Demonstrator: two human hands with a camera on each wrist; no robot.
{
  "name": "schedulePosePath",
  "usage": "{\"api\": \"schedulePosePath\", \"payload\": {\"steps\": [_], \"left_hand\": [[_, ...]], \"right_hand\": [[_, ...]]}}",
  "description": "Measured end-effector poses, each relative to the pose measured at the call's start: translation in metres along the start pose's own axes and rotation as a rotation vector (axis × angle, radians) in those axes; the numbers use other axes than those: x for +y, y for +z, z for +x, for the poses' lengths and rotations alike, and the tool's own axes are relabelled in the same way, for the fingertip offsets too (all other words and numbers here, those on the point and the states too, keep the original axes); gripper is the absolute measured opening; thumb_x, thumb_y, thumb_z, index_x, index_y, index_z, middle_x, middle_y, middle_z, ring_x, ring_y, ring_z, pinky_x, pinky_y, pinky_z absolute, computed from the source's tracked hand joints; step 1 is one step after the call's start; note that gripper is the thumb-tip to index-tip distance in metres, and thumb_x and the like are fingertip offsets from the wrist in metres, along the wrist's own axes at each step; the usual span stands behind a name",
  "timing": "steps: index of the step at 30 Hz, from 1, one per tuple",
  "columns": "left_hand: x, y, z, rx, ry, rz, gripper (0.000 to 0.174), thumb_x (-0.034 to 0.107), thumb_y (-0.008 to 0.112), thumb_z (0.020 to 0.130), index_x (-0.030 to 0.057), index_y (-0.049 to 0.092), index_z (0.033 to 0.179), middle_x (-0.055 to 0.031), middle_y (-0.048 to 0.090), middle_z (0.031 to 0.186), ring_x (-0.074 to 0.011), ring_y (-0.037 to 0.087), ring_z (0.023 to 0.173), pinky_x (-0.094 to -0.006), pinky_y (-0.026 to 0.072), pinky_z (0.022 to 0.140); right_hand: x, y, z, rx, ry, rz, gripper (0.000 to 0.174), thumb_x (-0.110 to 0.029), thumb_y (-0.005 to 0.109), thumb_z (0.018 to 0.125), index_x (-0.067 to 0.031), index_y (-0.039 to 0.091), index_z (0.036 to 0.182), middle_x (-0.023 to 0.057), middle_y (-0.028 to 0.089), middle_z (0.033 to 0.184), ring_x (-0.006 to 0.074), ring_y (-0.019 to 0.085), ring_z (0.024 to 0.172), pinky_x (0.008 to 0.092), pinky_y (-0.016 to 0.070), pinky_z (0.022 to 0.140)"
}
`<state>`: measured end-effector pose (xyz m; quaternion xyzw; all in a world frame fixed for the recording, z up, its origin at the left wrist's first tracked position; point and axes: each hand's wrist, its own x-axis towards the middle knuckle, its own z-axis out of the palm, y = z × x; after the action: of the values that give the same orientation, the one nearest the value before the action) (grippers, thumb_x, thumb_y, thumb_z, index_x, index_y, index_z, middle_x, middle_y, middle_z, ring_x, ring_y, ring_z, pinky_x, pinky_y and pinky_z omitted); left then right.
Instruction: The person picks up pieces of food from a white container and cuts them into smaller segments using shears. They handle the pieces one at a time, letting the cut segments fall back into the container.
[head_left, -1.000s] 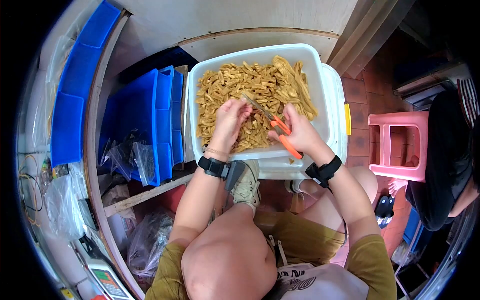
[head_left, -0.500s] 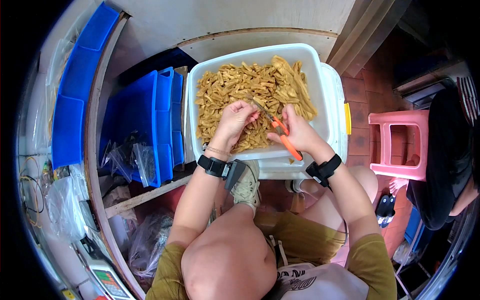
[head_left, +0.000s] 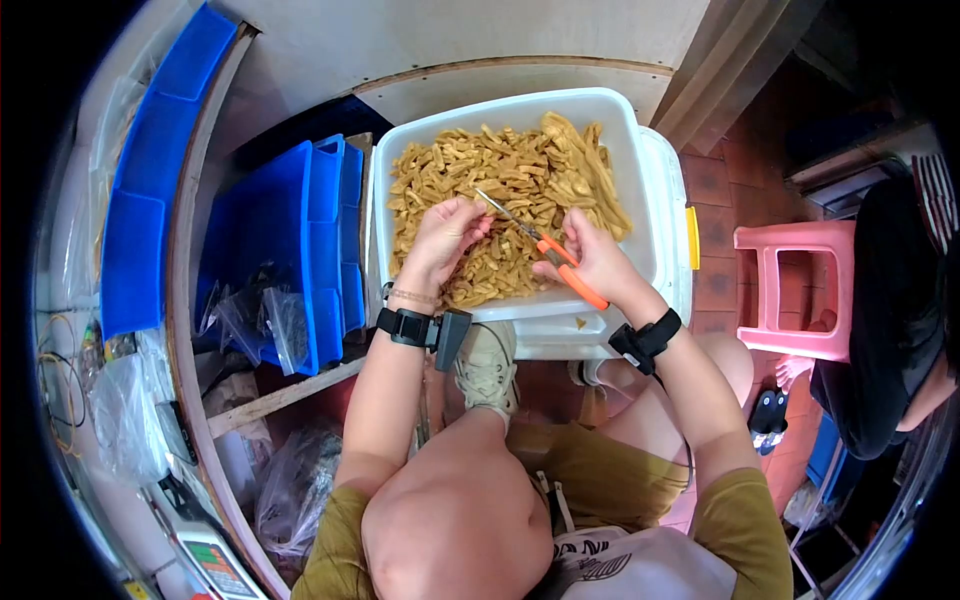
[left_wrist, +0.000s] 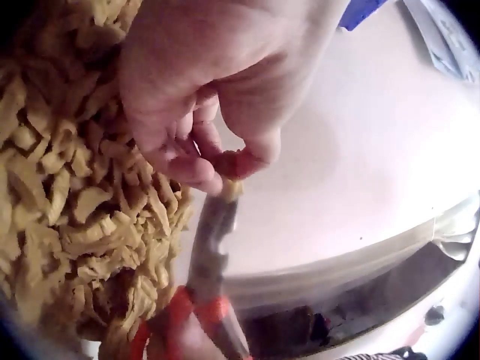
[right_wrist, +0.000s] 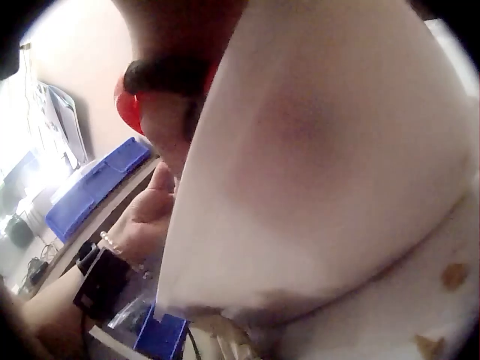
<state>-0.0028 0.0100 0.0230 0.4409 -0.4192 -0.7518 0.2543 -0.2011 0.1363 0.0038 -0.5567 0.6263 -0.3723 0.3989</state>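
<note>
My right hand (head_left: pixel 600 262) grips orange-handled scissors (head_left: pixel 586 287) over a white plastic tub (head_left: pixel 652 190). Their blades point up and left toward my left hand (head_left: pixel 447 238). Thumb and fingers of that hand pinch a small yellowish-brown piece (left_wrist: pixel 235 187), seen in the left wrist view right at the blade ends. Below both hands, the tub holds a heap of short brownish-yellow strips (head_left: pixel 440 165), with longer uncut-looking pieces (head_left: pixel 585 175) at its right side. In the right wrist view the tub's wall hides most of the scissors and the right hand.
Blue bins (head_left: pixel 270 240) with plastic bags stand left of the tub. A white lid or second tub (head_left: pixel 672 290) with a yellow clip lies under it. Right of it are a pink stool (head_left: pixel 800 290) and another seated person (head_left: pixel 880 320). A wall rises behind.
My left hand first shifted slightly right, then back left and a little down. The scissors' tips followed, now reaching farther left at its fingertips. The right hand stays nearly in place.
</note>
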Motion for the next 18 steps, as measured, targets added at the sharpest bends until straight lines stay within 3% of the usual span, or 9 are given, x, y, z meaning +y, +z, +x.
{"api": "schedulePosePath", "payload": {"steps": [2,4,6,8,14,18], "left_hand": [[0.000,0.002,-0.003,-0.017,0.036,0.080,0.008,0.009,0.059,0.087,0.0027,0.060,0.083,-0.0048,0.062,0.077,-0.0106,0.058,0.068,-0.0213,0.0476,0.063],[-0.006,0.011,-0.006,-0.051,0.099,0.372,0.008,0.006,0.066,0.083,0.0024,0.060,0.079,-0.0025,0.063,0.075,-0.0076,0.058,0.066,-0.0198,0.0474,0.061],[-0.014,0.009,-0.002,-0.018,0.137,0.369,0.012,0.004,0.070,0.078,0.0011,0.059,0.078,-0.0004,0.062,0.070,-0.0061,0.057,0.063,-0.0196,0.0467,0.060],[-0.018,0.006,0.001,0.041,0.303,0.576,0.015,0.005,0.072,0.076,0.0006,0.058,0.077,0.0008,0.061,0.069,-0.0053,0.056,0.063,-0.0190,0.0460,0.059],[-0.006,0.017,-0.010,0.082,0.315,0.724,0.016,0.005,0.074,0.075,-0.0005,0.059,0.079,-0.0005,0.062,0.074,-0.0050,0.055,0.065,-0.0196,0.0472,0.062],[0.003,0.017,-0.011,0.112,0.350,0.579,0.014,0.005,0.070,0.080,0.0012,0.060,0.089,-0.0024,0.064,0.079,-0.0074,0.060,0.073,-0.0211,0.0485,0.068]], "right_hand": [[0.000,0.001,0.000,-0.009,0.000,-0.025,0.061,-0.037,0.083,0.066,-0.0037,0.038,0.090,0.0098,0.050,0.066,0.0233,0.050,0.059,0.0347,0.0434,0.057],[-0.004,0.000,-0.001,-0.022,0.012,-0.057,0.061,-0.038,0.082,0.066,-0.0034,0.038,0.090,0.0105,0.051,0.067,0.0247,0.051,0.060,0.0353,0.0438,0.058],[-0.007,-0.001,-0.002,-0.032,0.028,-0.092,0.062,-0.039,0.082,0.066,-0.0032,0.038,0.091,0.0112,0.052,0.068,0.0261,0.053,0.061,0.0359,0.0442,0.059],[-0.008,-0.003,-0.003,-0.012,0.003,-0.056,0.061,-0.037,0.082,0.067,-0.0031,0.038,0.092,0.0107,0.050,0.067,0.0249,0.052,0.060,0.0353,0.0438,0.059],[-0.005,-0.004,0.001,-0.030,0.089,-0.029,0.060,-0.033,0.081,0.069,-0.0035,0.036,0.094,0.0079,0.047,0.064,0.0209,0.048,0.057,0.0333,0.0419,0.056],[-0.003,-0.003,-0.003,0.052,0.043,-0.004,0.059,-0.034,0.081,0.070,-0.0041,0.036,0.095,0.0086,0.051,0.066,0.0216,0.052,0.058,0.0332,0.0441,0.057]]}}
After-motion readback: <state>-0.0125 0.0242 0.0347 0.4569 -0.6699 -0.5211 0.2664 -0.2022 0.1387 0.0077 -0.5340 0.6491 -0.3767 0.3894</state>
